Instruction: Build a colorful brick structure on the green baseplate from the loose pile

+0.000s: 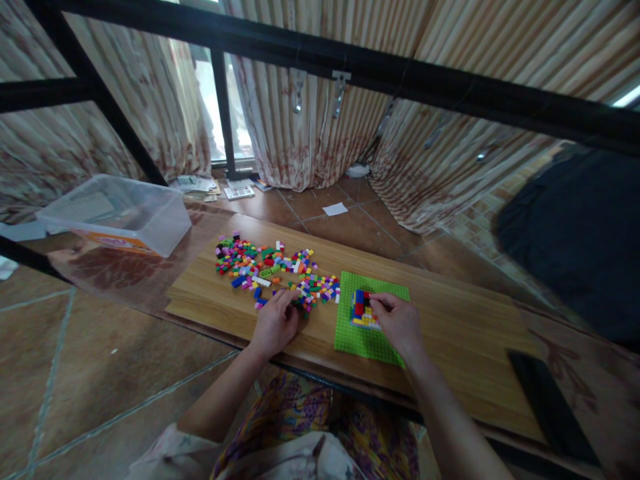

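A green studded baseplate (350, 339) lies on the wooden board, bearing a small build of toy bricks (359, 308) in blue, red, yellow and white. My right hand (400, 321) reaches over the plate from the right. Its thumb and index finger are pinched together at the build's upper right, and they hide whatever is between them. To the left spreads a pile of loose toy bricks (245, 257) in many colours. At the pile's near edge rests my left hand (275, 323), fingers curled down among the bricks. What these fingers hold, if anything, is hidden.
The wooden board (460, 340) lies across a low table. A clear plastic bin (165, 223) stands at the far left. On the right lies a dark flat object (550, 400). A black metal bar (425, 80) crosses above, before striped curtains (310, 133). Papers (335, 209) lie on the tiles.
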Demonstrator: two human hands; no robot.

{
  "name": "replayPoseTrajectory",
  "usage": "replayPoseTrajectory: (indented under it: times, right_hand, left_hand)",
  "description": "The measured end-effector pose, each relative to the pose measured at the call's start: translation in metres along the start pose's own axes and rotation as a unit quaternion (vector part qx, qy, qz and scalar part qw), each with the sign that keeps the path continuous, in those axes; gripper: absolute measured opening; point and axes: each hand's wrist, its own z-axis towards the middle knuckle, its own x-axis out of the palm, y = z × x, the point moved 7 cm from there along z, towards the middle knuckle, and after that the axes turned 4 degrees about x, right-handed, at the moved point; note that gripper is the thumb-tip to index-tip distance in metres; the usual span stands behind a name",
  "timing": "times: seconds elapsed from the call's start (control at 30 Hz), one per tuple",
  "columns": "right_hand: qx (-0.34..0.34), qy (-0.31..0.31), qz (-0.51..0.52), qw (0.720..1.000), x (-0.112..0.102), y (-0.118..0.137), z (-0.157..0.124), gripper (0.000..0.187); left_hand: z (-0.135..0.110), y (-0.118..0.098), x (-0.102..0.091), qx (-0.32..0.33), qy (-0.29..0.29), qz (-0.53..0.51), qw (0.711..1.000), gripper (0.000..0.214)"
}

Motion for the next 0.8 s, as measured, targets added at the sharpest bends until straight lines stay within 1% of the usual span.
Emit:
replayPoseTrajectory:
  times: [0.2, 0.63, 0.8]
  right_hand:
    - [0.001, -0.016, -0.017, 1.0, -0.0001, 0.0029, 0.0, 0.025]
    - [-0.008, -0.005, -0.052, 0.999, 0.0006, 0.0023, 0.005, 0.026]
    - [-0.006, -0.017, -0.027, 0.999, -0.0027, 0.0017, 0.0021, 0.025]
  left_hand:
    - [0.0006, -0.0009, -0.0002, -0.007, 0.007, 0.001, 1.0, 0.035]
    - [-0.0011, 0.0002, 0.0016, -0.002, 0.005, 0.001, 1.0, 0.036]
    - [-0.0018, 0.0009, 0.0026, -0.004, 0.008, -0.004, 1.0, 0.038]
